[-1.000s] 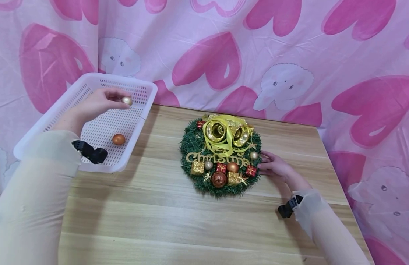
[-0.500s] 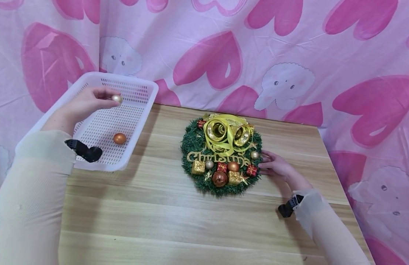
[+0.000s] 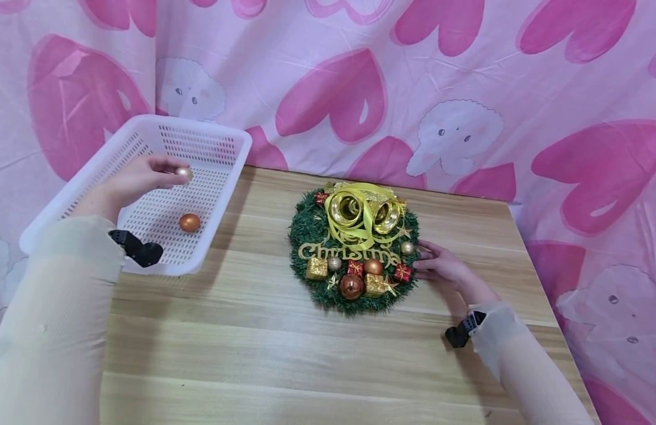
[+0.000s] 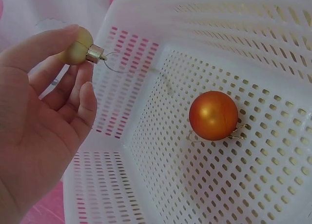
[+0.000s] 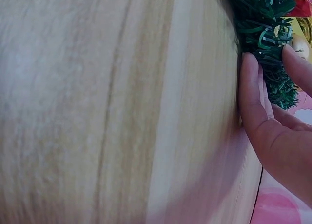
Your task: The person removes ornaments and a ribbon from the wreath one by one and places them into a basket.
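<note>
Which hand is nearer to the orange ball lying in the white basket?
Left. The left hand hovers inside the white basket just above the orange ball, pinching a gold ball; the right hand rests against the wreath, far across the table.

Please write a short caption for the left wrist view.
Left hand pinches a gold bauble over a white basket holding an orange bauble.

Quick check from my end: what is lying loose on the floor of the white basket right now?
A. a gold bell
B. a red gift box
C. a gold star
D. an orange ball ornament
D: an orange ball ornament lies on the white basket floor, while the left hand pinches a small gold ball above it.
</note>
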Demonstrator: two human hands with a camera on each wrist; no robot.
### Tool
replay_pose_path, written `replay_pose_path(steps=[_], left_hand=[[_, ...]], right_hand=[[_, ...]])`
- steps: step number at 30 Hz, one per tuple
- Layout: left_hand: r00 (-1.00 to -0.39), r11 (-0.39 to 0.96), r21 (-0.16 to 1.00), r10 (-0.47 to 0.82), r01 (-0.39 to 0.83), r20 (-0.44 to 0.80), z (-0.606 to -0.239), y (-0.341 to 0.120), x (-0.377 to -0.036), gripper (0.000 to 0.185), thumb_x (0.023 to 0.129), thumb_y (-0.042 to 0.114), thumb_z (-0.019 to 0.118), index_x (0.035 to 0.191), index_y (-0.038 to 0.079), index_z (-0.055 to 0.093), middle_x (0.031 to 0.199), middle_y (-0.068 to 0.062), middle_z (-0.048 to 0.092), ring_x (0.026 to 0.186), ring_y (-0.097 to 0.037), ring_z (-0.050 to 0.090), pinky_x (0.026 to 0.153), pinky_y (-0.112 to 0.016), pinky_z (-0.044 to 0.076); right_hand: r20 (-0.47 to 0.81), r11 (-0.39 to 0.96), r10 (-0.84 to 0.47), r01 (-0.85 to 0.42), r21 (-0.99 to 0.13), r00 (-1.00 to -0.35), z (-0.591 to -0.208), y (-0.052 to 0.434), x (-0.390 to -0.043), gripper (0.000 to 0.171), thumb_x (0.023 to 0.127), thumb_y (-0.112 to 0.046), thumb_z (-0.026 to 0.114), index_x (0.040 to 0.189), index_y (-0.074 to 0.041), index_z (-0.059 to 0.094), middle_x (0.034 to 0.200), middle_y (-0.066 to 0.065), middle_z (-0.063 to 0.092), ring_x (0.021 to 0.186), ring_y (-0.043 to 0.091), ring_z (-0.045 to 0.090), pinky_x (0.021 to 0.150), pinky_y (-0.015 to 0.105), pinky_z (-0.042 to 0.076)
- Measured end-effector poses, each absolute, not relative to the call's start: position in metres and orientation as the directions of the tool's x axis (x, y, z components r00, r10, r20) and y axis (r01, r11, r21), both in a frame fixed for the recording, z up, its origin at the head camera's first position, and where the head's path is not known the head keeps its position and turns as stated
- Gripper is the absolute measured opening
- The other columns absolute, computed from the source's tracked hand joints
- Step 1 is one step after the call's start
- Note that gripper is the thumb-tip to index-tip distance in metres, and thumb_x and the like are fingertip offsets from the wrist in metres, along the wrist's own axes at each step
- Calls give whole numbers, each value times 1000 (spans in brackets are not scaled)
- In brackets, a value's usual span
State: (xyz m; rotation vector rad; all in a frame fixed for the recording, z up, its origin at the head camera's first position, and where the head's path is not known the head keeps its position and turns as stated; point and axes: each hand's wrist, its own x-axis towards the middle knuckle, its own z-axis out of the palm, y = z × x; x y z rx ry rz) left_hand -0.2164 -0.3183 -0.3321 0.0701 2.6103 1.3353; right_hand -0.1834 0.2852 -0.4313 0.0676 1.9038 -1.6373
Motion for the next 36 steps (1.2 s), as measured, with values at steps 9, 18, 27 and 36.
replay_pose_path(steps=[9,18,27,36], left_hand=[[-972,606,793,135,-71,-190,-335,-318,-216,23,88,29,64,111,26,59,86,25,59,85,4,55,77,-18,43],[-970,603,794,135,-81,-201,-336,-321,-216,32,91,30,61,120,18,54,87,30,57,86,9,54,75,-14,44],[-971,585,809,155,-57,-180,-329,-315,-218,44,91,27,60,129,9,48,89,31,57,86,11,55,76,-12,45],[-974,570,820,159,-45,-164,-322,-301,-220,47,90,31,61,131,12,49,94,28,58,89,9,55,82,-16,45]], right_hand=[[-494,243,-324,434,-868,-807,-430,285,-185,83,89,5,52,148,-3,-6,130,13,34,84,3,60,85,28,54],[-489,242,-328,429,-870,-808,-429,286,-187,84,88,5,52,148,-3,-6,119,6,37,84,4,60,85,28,54],[-490,258,-326,423,-869,-808,-429,287,-187,84,89,5,52,148,-4,-6,142,19,22,84,3,59,85,29,54],[-481,271,-353,404,-874,-803,-433,287,-185,82,90,3,51,148,-1,-7,137,30,30,87,5,62,87,30,54]])
